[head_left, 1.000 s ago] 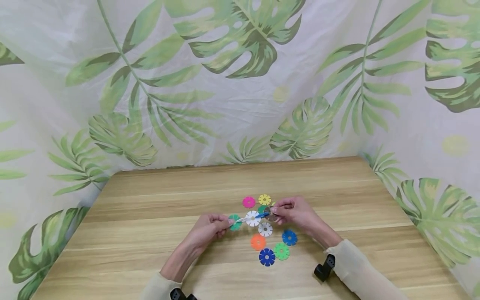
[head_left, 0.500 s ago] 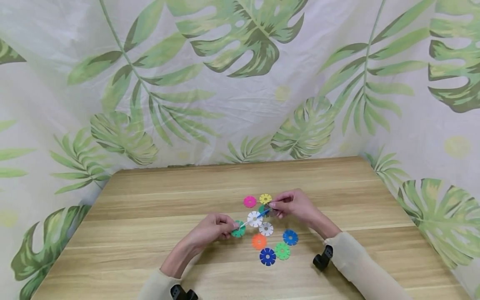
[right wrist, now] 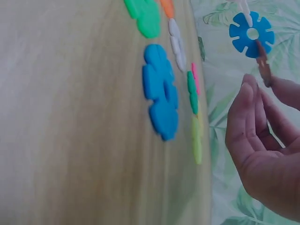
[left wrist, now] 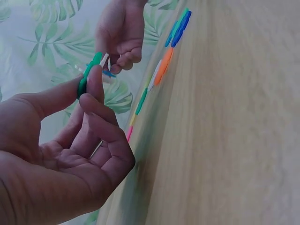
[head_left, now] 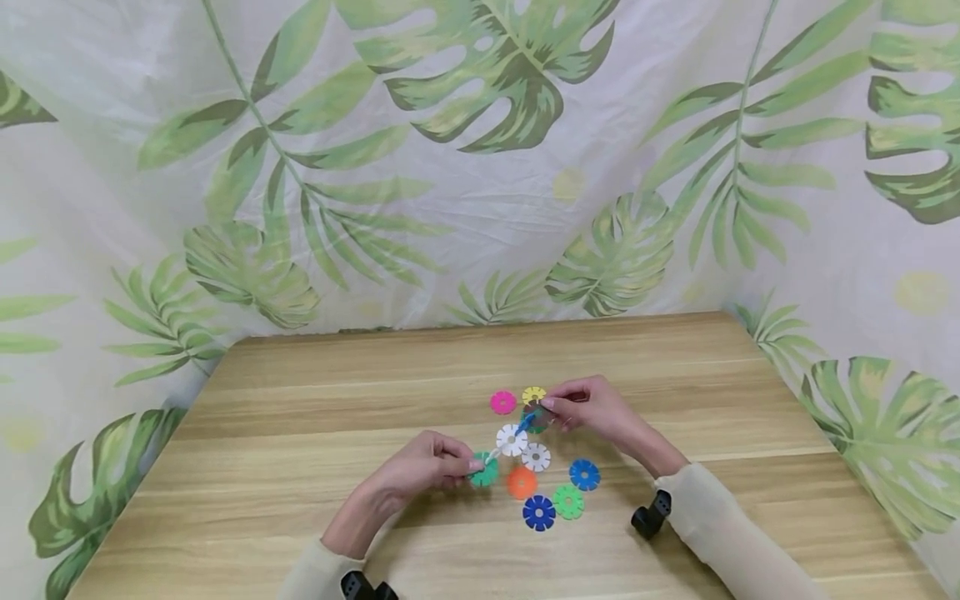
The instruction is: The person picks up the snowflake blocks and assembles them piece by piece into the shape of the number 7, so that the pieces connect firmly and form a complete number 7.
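Note:
A linked chain of notched snowflake discs spans both hands above the table. My left hand pinches the green disc at one end between thumb and finger. A white disc seen edge-on joins it to a white disc facing up. Beyond that comes a blue disc, its round face visible in the right wrist view. At the far end a brown disc slots into the blue one, and my right hand pinches this brown disc by its edge.
Loose discs lie flat on the wooden table under and near the chain: pink, yellow, white, orange, blue, light green and dark blue. A leaf-print cloth hangs behind.
The chain has tilted further: its brown end moved slightly away with my right hand, while my left hand brought the green end nearer and to the right. The loose discs stayed put.

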Tool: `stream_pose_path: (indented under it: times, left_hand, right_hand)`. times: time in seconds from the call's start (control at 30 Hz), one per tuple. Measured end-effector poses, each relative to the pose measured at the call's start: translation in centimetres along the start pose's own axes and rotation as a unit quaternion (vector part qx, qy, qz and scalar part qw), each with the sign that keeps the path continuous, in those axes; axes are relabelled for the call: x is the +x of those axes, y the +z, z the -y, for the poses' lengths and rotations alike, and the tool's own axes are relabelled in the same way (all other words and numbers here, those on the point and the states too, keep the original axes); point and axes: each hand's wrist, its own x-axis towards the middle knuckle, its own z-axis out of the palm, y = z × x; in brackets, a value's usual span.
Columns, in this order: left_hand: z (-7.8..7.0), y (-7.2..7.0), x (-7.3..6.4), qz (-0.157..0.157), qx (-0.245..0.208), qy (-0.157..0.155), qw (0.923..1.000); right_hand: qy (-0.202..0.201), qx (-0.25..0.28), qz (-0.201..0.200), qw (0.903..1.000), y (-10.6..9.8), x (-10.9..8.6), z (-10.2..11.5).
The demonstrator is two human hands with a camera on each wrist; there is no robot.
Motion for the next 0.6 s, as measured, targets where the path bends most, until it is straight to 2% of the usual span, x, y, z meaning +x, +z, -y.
stream_pose_path:
  times: [0.2,0.37,0.6]
  left_hand:
    - [-0.2,-0.5,0.0,-0.019,-0.016,0.004,0.9997]
    - [0.0,-0.9,-0.2,-0.021,-0.02,-0.003,0.9996]
    - [0.1,-1.0,-0.3,-0.019,-0.026,-0.006,0.9995]
  right_hand:
    - [-0.013,-0.075,-0.017,0.997,-0.7,-1.3,0.1]
    - [-0.041,-0.158,0.014,0.9864,-0.8,-2.4,-0.3]
    - [-0.073,-0.207,0.052,0.9742,-0.6,-3.6,-1.0]
